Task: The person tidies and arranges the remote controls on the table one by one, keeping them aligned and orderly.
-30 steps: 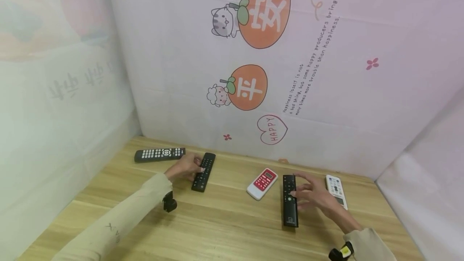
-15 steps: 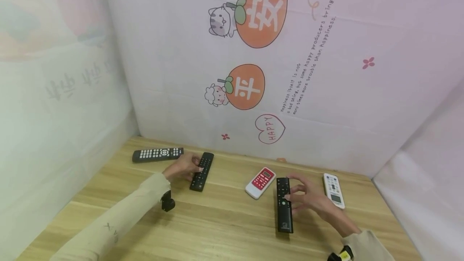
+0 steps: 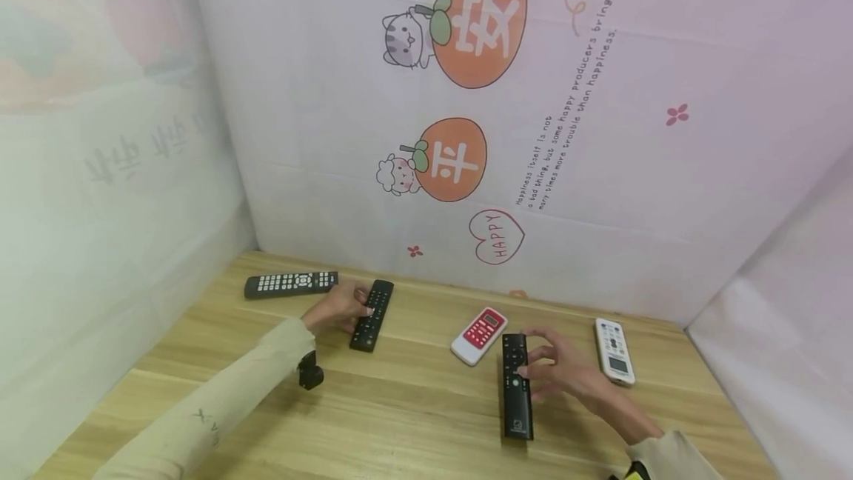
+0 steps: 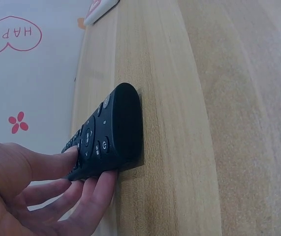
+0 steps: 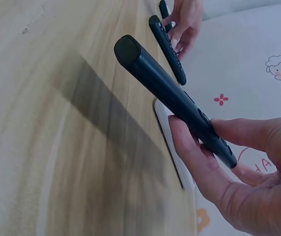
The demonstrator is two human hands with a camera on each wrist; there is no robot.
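Observation:
My left hand (image 3: 340,305) pinches a slim black remote control (image 3: 372,315) at the left of the table, thumb on its buttons and fingers along its side. The left wrist view shows this remote (image 4: 113,130) low over the wood, its rounded end toward the camera. My right hand (image 3: 566,370) grips a second black remote control (image 3: 517,398), thumb on top and fingers beneath. In the right wrist view that remote (image 5: 170,93) is raised off the table, casting a shadow. Just left of it lies a white remote with a red keypad (image 3: 480,336).
Behind my left hand lies a black remote with white buttons (image 3: 291,284). A white remote with a small screen (image 3: 614,351) is at the right, past my right hand. The wooden table (image 3: 373,421) ends at a printed cloth backdrop (image 3: 320,132), with white cloth on both sides.
My right hand has moved left and nearer to me with the black remote, away from the white one and toward the red-keypad one. The left hand and its remote stay put.

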